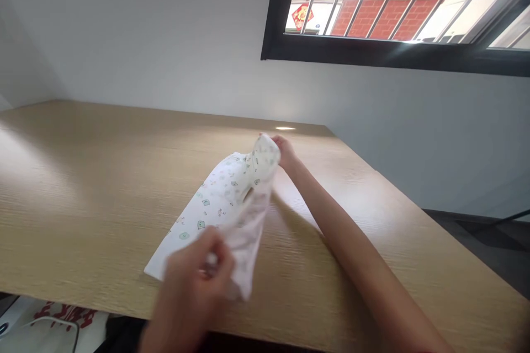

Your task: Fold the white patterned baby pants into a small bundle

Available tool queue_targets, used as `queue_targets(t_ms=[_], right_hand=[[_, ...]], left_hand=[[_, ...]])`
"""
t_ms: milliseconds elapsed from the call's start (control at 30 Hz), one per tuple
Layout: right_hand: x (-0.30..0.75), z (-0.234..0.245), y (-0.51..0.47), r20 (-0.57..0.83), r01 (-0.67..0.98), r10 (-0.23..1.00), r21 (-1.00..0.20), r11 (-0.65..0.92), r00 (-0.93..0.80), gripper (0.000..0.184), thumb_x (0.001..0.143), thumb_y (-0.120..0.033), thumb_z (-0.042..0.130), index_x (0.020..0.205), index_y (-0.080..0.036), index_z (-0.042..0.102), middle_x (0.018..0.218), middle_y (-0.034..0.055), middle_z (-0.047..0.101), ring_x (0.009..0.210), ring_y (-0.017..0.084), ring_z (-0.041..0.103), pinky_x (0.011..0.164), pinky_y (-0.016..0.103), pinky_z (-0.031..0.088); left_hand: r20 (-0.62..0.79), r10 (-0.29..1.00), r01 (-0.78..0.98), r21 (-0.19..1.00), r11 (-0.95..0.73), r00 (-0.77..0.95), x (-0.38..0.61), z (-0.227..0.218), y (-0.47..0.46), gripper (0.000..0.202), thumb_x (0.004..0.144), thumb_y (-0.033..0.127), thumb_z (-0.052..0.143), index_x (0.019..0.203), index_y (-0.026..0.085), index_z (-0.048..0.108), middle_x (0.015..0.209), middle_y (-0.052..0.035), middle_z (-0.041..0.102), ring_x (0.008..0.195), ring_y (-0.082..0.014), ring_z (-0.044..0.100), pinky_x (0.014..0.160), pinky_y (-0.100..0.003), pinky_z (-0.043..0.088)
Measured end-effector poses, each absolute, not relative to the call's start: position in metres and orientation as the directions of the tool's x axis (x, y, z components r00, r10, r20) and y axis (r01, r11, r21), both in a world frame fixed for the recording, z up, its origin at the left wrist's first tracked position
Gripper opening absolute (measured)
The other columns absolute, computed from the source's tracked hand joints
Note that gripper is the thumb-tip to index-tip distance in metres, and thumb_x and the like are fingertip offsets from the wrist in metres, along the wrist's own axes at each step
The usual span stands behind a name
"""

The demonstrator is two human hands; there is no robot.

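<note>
A small white garment (pixel 215 204) with a tiny green and pink print lies on the wooden table (pixel 83 187), partly lifted. My right hand (pixel 285 153) reaches far out and pinches the garment's far end, raising it off the table. My left hand (pixel 194 281), blurred by motion, is closed on the garment's near edge close to the table's front. The cloth sags between the two hands.
The table runs to a white wall at the back, and its right edge drops to a dark floor (pixel 488 242). A barred window (pixel 397 5) sits at the upper right. A white bag with red print (pixel 53 322) lies below the table's front edge.
</note>
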State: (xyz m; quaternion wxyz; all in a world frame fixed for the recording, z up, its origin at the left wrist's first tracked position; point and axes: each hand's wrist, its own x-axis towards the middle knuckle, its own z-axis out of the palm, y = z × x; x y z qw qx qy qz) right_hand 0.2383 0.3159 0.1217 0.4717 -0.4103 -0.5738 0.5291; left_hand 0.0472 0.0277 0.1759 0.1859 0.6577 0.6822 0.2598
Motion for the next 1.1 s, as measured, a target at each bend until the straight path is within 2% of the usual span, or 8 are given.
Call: queue_targets(t_ms=[100,300,400,500,667,800,967,1100], right_hand=[[0.199,0.115,0.306,0.187,0.121,0.907,-0.961,0.249,-0.377,0.042,0.081,-0.033,0.032,0.115,-0.016,0.050,0.108,0.0086,0.059,0.097,0.022,0.055,0.083,0.035,0.044],[0.162,0.087,0.281,0.241,0.415,0.723,-0.684,0.600,-0.648,0.036,0.082,-0.029,0.044,0.115,-0.023,0.056,0.131,0.0028,0.042,0.124,0.024,0.031,0.106,0.042,0.015],[0.177,0.086,0.287,0.250,0.440,0.619,-0.514,0.736,-0.744,0.039,0.087,-0.030,0.038,0.122,-0.024,0.050,0.134,0.0003,0.039,0.125,0.021,0.030,0.105,0.039,0.019],[0.195,0.086,0.298,0.280,0.366,0.566,-0.531,0.764,-0.775,0.037,0.087,-0.029,0.039,0.120,-0.025,0.052,0.130,-0.0019,0.044,0.121,0.018,0.036,0.103,0.033,0.027],[0.204,0.084,0.302,0.301,0.389,0.624,-0.570,0.724,-0.721,0.036,0.086,-0.020,0.034,0.111,-0.024,0.059,0.122,-0.0019,0.052,0.113,0.016,0.046,0.097,0.030,0.035],[0.199,0.082,0.299,0.352,0.486,0.695,-0.520,0.702,-0.627,0.037,0.081,-0.011,0.035,0.105,-0.020,0.062,0.119,0.0017,0.054,0.112,0.018,0.045,0.098,0.033,0.033],[0.197,0.081,0.299,0.375,0.645,0.787,-0.451,0.617,-0.491,0.036,0.076,-0.011,0.049,0.110,-0.018,0.060,0.136,0.0092,0.031,0.122,0.030,0.024,0.098,0.044,0.027],[0.199,0.083,0.301,0.339,0.717,0.828,-0.418,0.558,-0.446,0.028,0.079,-0.015,0.048,0.102,-0.023,0.063,0.121,0.0087,0.046,0.119,0.030,0.027,0.097,0.049,0.023]], left_hand=[[-0.087,0.983,0.897,0.403,0.184,-0.162,-0.017,0.176,0.030,0.023,0.080,0.036,0.038,0.067,0.019,0.047,0.059,0.0016,0.048,0.054,-0.0144,0.048,0.054,-0.025,0.039],[-0.073,0.997,0.970,0.243,0.025,-0.008,-0.041,0.152,0.045,0.026,0.077,0.027,0.043,0.097,0.022,0.060,0.105,-0.0077,0.049,0.097,-0.0235,0.050,0.086,-0.037,0.039],[-0.189,0.972,0.961,0.263,-0.087,0.140,-0.007,0.153,0.044,0.025,0.078,0.024,0.045,0.097,0.024,0.061,0.103,-0.0068,0.049,0.097,-0.0211,0.051,0.087,-0.035,0.040],[-0.305,0.913,0.950,0.236,-0.205,0.273,0.033,0.160,0.040,0.026,0.082,0.021,0.042,0.101,0.022,0.059,0.107,-0.0092,0.048,0.092,-0.0214,0.053,0.081,-0.036,0.044],[-0.432,0.810,0.917,0.133,-0.377,0.396,0.061,0.184,0.046,0.027,0.084,0.029,0.046,0.107,0.024,0.058,0.109,-0.0120,0.049,0.093,-0.0264,0.054,0.078,-0.041,0.045],[-0.458,0.716,0.814,0.027,-0.581,0.526,0.065,0.199,0.066,0.036,0.071,0.038,0.065,0.100,0.018,0.061,0.118,-0.0150,0.046,0.107,-0.0316,0.046,0.086,-0.043,0.041],[-0.697,0.479,0.693,0.035,-0.720,0.534,0.085,0.195,0.091,0.037,0.067,0.034,0.067,0.096,0.012,0.063,0.084,-0.0095,0.063,0.070,-0.0232,0.058,0.054,-0.029,0.046],[-0.768,0.366,0.584,0.013,-0.812,0.526,0.095,0.193,0.103,0.026,0.069,0.033,0.063,0.085,0.013,0.067,0.074,-0.0080,0.064,0.057,-0.0192,0.055,0.039,-0.025,0.034]])
